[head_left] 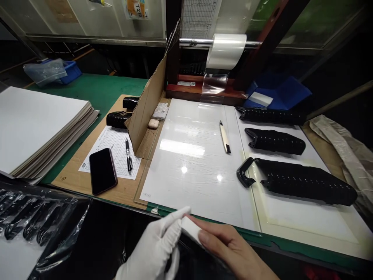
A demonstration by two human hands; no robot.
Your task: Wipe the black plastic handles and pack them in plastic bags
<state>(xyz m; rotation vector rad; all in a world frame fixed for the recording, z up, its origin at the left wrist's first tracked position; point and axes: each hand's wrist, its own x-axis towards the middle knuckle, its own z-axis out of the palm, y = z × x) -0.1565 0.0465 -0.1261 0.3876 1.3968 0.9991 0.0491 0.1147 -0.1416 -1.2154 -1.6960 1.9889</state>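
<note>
The gloved left hand (151,251) and bare right hand (230,245) seem to pinch a white pad (190,229) between them, fingers pressed on its sides, just above a dark part (192,258) at the edge of the worktop (96,91). The pad looks light and soft, best held by its edges. Beyond lie a glossy white board (192,163), a craft knife (225,137) and black ribbed strips (305,181).

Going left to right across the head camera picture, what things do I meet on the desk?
Stack of white paper sheets → shiny black rectangular phone → slim black pen → small cream rounded case → thin cream-and-black stick-shaped tool → long black holey strip
</note>
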